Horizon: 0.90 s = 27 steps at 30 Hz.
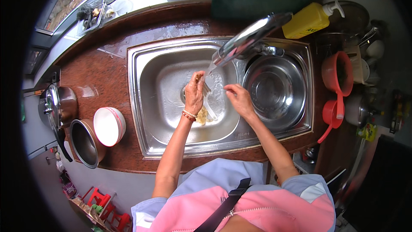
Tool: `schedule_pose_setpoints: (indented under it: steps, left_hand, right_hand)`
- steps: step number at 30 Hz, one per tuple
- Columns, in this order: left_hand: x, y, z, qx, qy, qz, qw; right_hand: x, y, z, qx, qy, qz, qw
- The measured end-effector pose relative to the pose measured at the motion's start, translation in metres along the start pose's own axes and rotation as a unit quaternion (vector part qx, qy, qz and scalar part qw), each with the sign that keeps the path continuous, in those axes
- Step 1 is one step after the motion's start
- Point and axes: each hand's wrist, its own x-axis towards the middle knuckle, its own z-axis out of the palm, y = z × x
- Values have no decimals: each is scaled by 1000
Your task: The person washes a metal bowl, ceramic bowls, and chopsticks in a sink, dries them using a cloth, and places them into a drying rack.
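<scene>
My left hand, wearing bead bracelets, is edge-on under the water running from the chrome faucet over the steel sink basin. Thin, light utensils show beside its palm; whether the fingers grip them is unclear. Just below lies a white spoon beside yellowish food scraps, partly hidden by my wrist. My right hand hovers over the basin's right side with curled fingers, thumb and fingertips apart and nothing seen in it. The drain is partly behind my left hand.
A steel bowl fills the smaller right basin. At left stand a white bowl, an inner metal pot and a pressure cooker. A yellow soap bottle is behind; red plastic dippers are at right.
</scene>
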Motion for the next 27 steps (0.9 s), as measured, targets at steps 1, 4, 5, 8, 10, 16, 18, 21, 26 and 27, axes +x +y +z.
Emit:
schedule_pose_setpoints:
  steps: [1, 4, 5, 8, 10, 16, 18, 21, 26, 27]
  left_hand:
    - [3, 12, -6, -1, -1, 2, 1000]
    - [3, 41, -20, 14, -8, -18, 1000]
    - [3, 48, -24, 7, 4, -7, 1000]
    - [-2, 65, -38, -11, 18, -7, 1000]
    - [-9, 65, -50, -22, 49, -1, 999]
    - [-27, 41, -68, -30, 87, -28, 995]
    - [-32, 34, -68, -27, 101, -54, 993]
    - [-35, 22, -67, -97, 123, -77, 985]
    - [-22, 4, -54, -114, 92, -101, 984]
    - [-21, 0, -48, -110, 101, -94, 984]
  right_hand:
    - [-1, 12, 14, -27, -18, -2, 999]
    - [11, 60, 78, -104, -70, 27, 992]
    - [16, 70, 97, -127, -89, 66, 986]
    - [26, 84, 143, -193, -89, 146, 966]
    - [31, 92, 167, -221, -79, 165, 958]
    - [40, 124, 209, -200, 8, 63, 978]
    - [50, 124, 202, -21, -13, 103, 994]
    - [63, 93, 163, 300, -113, 146, 936]
    - [69, 20, 93, 452, -228, 65, 860]
    - [67, 17, 91, 448, -232, 47, 862]
